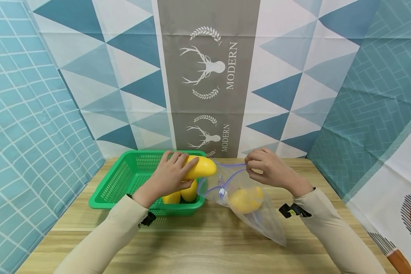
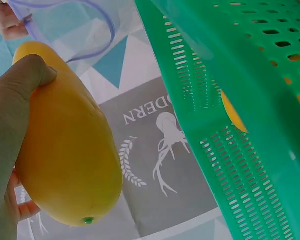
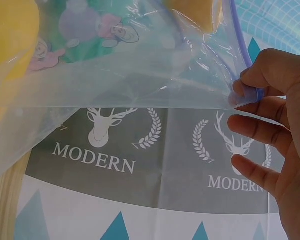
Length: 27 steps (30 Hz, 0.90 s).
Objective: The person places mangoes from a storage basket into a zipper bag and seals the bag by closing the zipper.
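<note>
Progress looks partway to me, judging by where everything lies. Your clear plastic zip bag with purple edging (image 1: 272, 230) already has some rounded yellow fruit (image 1: 241, 201) inside; I'd count one big lump plus a smaller one beside it, but the film's too cloudy to swear to two. Over in the green rectangular plastic basket with slotted walls (image 1: 101, 206), two smooth yellow mango-shaped fruits (image 1: 190, 193) sit side by side in the near right corner, so those look like what's left, along with the one you're carrying. Your left hand (image 1: 168, 174) blocks part of that basket, so I can't rule out more. It's gripping a plump glossy yellow mango-shaped fruit (image 1: 206, 167) with a tiny green spot at one end, holding it over the basket's right side with the tip near the bag's mouth, not inside yet. Your right hand (image 1: 270, 169) pinches the purple edging between thumb and forefinger, other fingers off the bag, and the mouth gapes nicely. Can't tell whether the bag's bottom touches the pale wood-grain table (image 1: 212, 247), but the basket's sitting on it.
</note>
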{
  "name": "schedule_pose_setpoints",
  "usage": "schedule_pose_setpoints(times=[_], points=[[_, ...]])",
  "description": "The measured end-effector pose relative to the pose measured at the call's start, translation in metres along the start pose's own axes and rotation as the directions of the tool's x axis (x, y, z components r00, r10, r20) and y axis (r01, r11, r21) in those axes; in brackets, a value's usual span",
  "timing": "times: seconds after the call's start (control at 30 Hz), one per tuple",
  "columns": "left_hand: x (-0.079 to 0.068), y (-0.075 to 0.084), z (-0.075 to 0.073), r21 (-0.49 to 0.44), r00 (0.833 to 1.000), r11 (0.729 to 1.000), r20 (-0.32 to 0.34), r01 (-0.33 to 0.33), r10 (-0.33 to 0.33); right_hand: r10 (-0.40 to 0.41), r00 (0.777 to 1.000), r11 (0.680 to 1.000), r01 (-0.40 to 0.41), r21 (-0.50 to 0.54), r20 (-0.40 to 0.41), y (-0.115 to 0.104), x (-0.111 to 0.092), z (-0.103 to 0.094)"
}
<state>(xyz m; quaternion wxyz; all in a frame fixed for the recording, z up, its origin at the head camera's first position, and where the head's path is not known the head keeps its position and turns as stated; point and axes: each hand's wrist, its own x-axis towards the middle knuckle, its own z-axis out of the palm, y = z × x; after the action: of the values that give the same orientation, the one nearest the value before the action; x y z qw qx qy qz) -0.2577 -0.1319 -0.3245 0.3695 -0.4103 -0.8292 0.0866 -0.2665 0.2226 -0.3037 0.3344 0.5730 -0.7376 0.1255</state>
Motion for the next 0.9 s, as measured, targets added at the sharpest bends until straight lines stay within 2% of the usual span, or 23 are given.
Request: schedule_pose_setpoints(times=[0.47,0.73,0.9], points=[[0.006,0.016,-0.002,0.048,0.993,0.992,-0.002,-0.114,0.115,-0.010,1.000,1.000,0.010,0.003,-0.011,0.000,0.000,0.001],[0.013,0.025,-0.003,0.098,0.980,0.975,0.023,-0.199,0.197,-0.013,1.000,1.000,0.013,0.005,-0.013,0.001,0.000,0.003],[0.017,0.030,-0.001,0.107,0.969,0.963,0.015,-0.248,0.248,-0.021,1.000,1.000,0.021,0.006,-0.013,0.000,0.001,0.003]])
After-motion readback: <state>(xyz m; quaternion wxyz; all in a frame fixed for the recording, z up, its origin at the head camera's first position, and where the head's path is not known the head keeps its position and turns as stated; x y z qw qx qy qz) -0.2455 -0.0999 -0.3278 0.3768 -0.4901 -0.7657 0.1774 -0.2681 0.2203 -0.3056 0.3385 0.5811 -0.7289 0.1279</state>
